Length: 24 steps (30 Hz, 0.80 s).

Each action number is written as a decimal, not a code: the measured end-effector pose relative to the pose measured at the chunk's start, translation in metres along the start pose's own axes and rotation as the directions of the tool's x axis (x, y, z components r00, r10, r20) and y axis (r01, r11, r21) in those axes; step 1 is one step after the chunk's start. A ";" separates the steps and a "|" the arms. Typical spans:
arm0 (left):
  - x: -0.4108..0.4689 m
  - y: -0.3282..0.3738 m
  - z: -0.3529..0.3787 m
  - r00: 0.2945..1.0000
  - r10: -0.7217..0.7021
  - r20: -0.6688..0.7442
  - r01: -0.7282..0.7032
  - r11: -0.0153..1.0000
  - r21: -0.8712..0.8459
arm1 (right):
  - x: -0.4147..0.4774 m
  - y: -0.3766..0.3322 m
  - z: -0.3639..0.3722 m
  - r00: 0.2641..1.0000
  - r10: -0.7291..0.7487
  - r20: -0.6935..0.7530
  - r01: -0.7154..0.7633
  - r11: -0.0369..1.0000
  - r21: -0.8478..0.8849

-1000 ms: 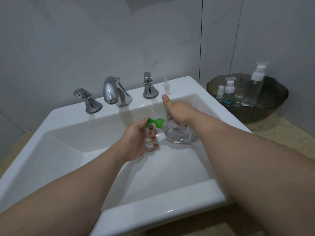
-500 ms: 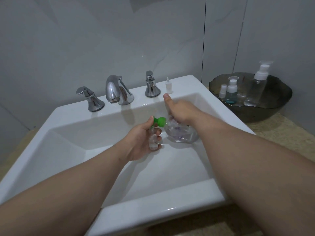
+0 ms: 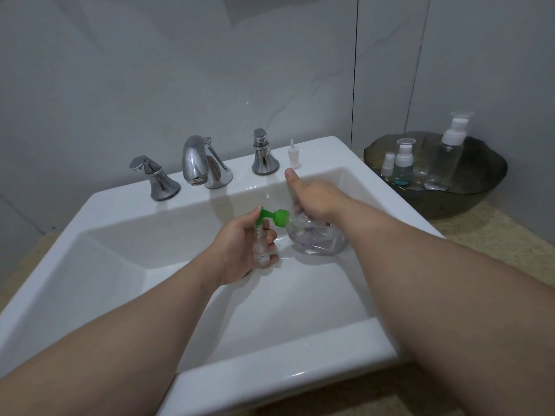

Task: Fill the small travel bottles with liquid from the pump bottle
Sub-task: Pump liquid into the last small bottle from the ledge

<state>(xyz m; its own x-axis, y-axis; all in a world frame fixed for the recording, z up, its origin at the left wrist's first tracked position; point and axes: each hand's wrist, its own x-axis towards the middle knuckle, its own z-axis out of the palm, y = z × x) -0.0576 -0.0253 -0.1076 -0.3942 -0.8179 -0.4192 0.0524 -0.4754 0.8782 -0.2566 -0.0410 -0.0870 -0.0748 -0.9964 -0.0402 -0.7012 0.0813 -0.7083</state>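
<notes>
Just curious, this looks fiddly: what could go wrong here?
The nozzle sits at the narrow mouth of the small bottle in the left hand; a slip may send liquid into the sink. The thumb of the right hand, which holds the pump bottle, is near the cap on the rim and might knock it in.

Grey tiled walls (image 3: 150, 70) stood behind a white sink (image 3: 270, 382) with a chrome tap (image 3: 198, 160). A speckled beige bench (image 3: 510, 235) lay to its right in dim light.
</notes>
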 end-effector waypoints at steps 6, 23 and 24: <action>0.002 -0.001 -0.001 1.000 -0.007 0.016 0.007 1.000 -0.010 | -0.005 -0.002 -0.003 1.000 0.006 0.014 -0.006 1.000 0.020; 0.005 -0.001 0.000 1.000 -0.008 -0.012 0.007 0.995 -0.095 | -0.017 -0.024 0.009 0.989 -0.150 0.020 0.151 0.974 -0.166; 0.006 -0.001 -0.001 1.000 -0.008 -0.016 0.007 0.994 -0.105 | -0.017 -0.024 0.010 0.989 -0.146 0.015 0.146 0.974 -0.173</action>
<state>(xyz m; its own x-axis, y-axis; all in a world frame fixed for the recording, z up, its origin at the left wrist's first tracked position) -0.0588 -0.0301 -0.1113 -0.3798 -0.8189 -0.4302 0.1459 -0.5123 0.8463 -0.2310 -0.0266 -0.0761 0.0384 -0.9979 0.0530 -0.8169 -0.0619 -0.5735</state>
